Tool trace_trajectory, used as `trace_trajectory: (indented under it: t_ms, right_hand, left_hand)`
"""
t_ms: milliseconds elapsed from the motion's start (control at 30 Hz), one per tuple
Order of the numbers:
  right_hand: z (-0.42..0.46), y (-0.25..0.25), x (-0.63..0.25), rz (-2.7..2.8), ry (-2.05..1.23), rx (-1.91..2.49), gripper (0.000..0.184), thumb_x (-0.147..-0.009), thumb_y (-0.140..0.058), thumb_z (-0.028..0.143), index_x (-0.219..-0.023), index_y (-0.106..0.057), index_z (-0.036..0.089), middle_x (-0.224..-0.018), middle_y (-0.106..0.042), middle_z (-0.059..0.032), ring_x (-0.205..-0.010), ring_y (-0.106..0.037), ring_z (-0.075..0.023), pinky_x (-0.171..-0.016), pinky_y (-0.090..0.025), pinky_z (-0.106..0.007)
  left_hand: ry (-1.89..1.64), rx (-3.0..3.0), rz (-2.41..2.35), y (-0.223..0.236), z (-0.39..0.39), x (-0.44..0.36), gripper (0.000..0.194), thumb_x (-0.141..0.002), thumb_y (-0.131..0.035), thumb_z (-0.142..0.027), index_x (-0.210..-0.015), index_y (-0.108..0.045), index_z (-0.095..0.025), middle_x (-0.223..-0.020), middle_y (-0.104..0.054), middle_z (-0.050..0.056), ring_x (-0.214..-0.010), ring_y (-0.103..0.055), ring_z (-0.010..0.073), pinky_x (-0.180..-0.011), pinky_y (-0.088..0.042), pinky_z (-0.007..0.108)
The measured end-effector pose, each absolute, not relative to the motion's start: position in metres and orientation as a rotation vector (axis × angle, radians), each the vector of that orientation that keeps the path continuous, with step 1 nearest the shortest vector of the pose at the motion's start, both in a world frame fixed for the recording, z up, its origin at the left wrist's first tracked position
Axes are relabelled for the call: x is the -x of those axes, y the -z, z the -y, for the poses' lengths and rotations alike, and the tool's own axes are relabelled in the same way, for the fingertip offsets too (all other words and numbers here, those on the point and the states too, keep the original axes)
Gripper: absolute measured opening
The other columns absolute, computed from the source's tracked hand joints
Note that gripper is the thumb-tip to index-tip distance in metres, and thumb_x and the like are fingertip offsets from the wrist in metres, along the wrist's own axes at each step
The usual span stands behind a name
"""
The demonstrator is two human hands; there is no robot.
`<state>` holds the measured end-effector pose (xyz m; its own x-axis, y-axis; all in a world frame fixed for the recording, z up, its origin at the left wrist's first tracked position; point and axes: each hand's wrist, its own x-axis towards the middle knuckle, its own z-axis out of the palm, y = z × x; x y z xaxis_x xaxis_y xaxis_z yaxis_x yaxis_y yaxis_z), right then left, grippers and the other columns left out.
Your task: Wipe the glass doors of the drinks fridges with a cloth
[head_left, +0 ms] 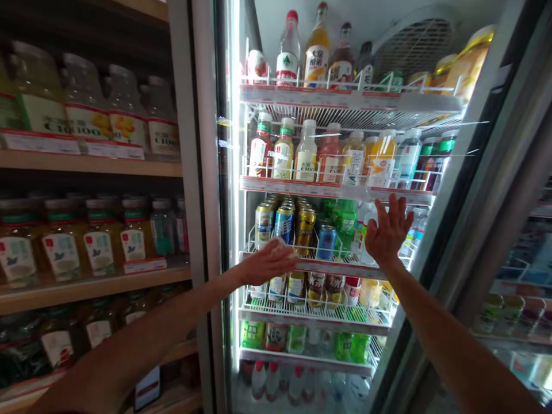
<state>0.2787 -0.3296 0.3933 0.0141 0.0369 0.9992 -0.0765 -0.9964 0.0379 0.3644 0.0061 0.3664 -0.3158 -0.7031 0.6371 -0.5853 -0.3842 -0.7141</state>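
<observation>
Held both arms out toward a brightly lit drinks cooler (235,230), with nothing gripped in either of the hands. Had the left hand (272,263) stretched out nearly flat, with extended fingers close together and pointing rightward, across the view of the front edge of the middle rack (345,269). Had the right hand (387,236) raised a little higher, opened wide with fingers spread and pointing up, in front of the right part of the same rack. Could not tell whether touching anything with either hand. Saw on the middle rack, just above the left hand, from left to right, a white-and-gold can (263,225), a blue-and-white can (283,223), a gold can (305,230) and a blue can (326,242), with green bottles (344,218) next along toward the right hand. Saw more cans (295,288) on the rack below, green packs (252,333) on the next one down and red-capped bottles (259,380) at the bottom. Saw above the middle rack a row of variously coloured bottles (306,152), and on the top shelf taller bottles (317,54) near a round grille (414,52). Saw, left of the cooler, wooden shelves (164,168) lined with bottled drinks (133,244).
</observation>
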Motion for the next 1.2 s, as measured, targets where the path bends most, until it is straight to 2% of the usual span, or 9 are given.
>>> trace_trajectory:
  t_ms: [67,233,367,433,567,733,933,1100,1200]
  right_hand:
    - [0.33,-0.393,-0.278,0.049,-2.144,-2.174,0.047,-0.087,-0.033,0.035,-0.131,-0.042,0.021,-0.145,-0.031,-0.0087,-0.138,-0.019,-0.0236,-0.11,-0.012,-0.051]
    - [0.329,-0.394,-0.278,0.042,-2.148,-2.174,0.047,-0.087,-0.032,0.035,-0.131,-0.043,0.02,-0.146,-0.03,-0.0088,-0.138,-0.017,-0.0228,-0.11,-0.011,-0.05]
    - [0.328,-0.394,-0.278,0.039,-2.151,-2.19,0.048,-0.087,-0.032,0.035,-0.131,-0.042,0.021,-0.146,-0.03,-0.0076,-0.138,-0.017,-0.0235,-0.11,-0.011,-0.051]
    - [0.328,-0.394,-0.278,0.049,-2.155,-2.193,0.048,-0.086,-0.032,0.034,-0.132,-0.042,0.022,-0.146,-0.03,-0.0071,-0.138,-0.018,-0.0237,-0.11,-0.012,-0.051]
    - [0.328,-0.394,-0.278,0.042,-2.166,-2.171,0.048,-0.087,-0.032,0.035,-0.131,-0.043,0.021,-0.145,-0.031,-0.008,-0.138,-0.019,-0.0242,-0.109,-0.012,-0.051]
    - [0.328,-0.393,-0.278,0.034,-2.171,-2.163,0.047,-0.087,-0.031,0.033,-0.131,-0.043,0.021,-0.145,-0.032,-0.0083,-0.137,-0.02,-0.0235,-0.109,-0.013,-0.051]
    - [0.329,-0.393,-0.278,0.029,-2.168,-2.152,0.047,-0.087,-0.031,0.032,-0.131,-0.042,0.022,-0.145,-0.032,-0.0077,-0.138,-0.02,-0.0231,-0.109,-0.014,-0.05]
    - [0.33,-0.393,-0.278,0.007,-2.176,-2.123,0.046,-0.087,-0.032,0.03,-0.13,-0.044,0.02,-0.144,-0.034,-0.008,-0.138,-0.02,-0.0227,-0.11,-0.015,-0.049]
    - [0.33,-0.393,-0.278,-0.022,-2.196,-2.117,0.045,-0.087,-0.032,0.029,-0.13,-0.044,0.021,-0.144,-0.034,-0.0073,-0.137,-0.02,-0.0227,-0.11,-0.015,-0.049]
  left_hand:
    - [1.774,1.795,-1.68,-0.37,-0.009,-0.366,0.041,-0.088,-0.036,-0.022,-0.125,-0.044,-0.039,-0.132,-0.048,-0.011,-0.133,-0.029,0.0093,-0.113,-0.025,0.031]
    - [2.19,2.09,-1.259,-0.378,-0.007,-0.376,0.046,-0.088,-0.039,-0.018,-0.134,-0.036,-0.023,-0.139,-0.04,0.008,-0.139,-0.008,0.023,-0.112,-0.011,0.055]
    - [1.627,1.748,-1.688,-0.369,-0.002,-0.369,0.042,-0.087,-0.042,-0.02,-0.128,-0.042,-0.031,-0.134,-0.047,-0.003,-0.135,-0.024,0.0133,-0.115,-0.018,0.041]
    - [1.74,1.9,-1.564,-0.381,-0.005,-0.37,0.039,-0.088,-0.04,-0.019,-0.126,-0.045,-0.029,-0.133,-0.048,-0.003,-0.134,-0.027,0.0127,-0.114,-0.022,0.037]
    - [2.228,2.159,-1.161,-0.399,0.002,-0.373,0.041,-0.089,-0.036,-0.016,-0.13,-0.039,-0.016,-0.14,-0.038,0.009,-0.139,-0.01,0.0249,-0.113,-0.013,0.055]
    - [1.622,1.655,-1.73,-0.387,0.034,-0.361,0.042,-0.087,-0.042,-0.018,-0.127,-0.042,-0.029,-0.138,-0.043,-0.002,-0.135,-0.025,0.0153,-0.114,-0.022,0.041]
    - [2.221,2.111,-1.242,-0.425,0.057,-0.36,0.045,-0.088,-0.038,-0.016,-0.133,-0.037,-0.017,-0.141,-0.037,0.009,-0.138,-0.011,0.0273,-0.111,-0.017,0.056]
    - [1.609,1.468,-1.802,-0.404,0.076,-0.351,0.039,-0.087,-0.042,-0.022,-0.126,-0.045,-0.023,-0.139,-0.042,-0.001,-0.135,-0.025,0.0175,-0.114,-0.023,0.041]
    - [1.822,1.723,-1.605,-0.418,0.076,-0.352,0.043,-0.087,-0.041,-0.02,-0.13,-0.041,-0.022,-0.14,-0.04,0.004,-0.135,-0.025,0.0197,-0.113,-0.021,0.046]
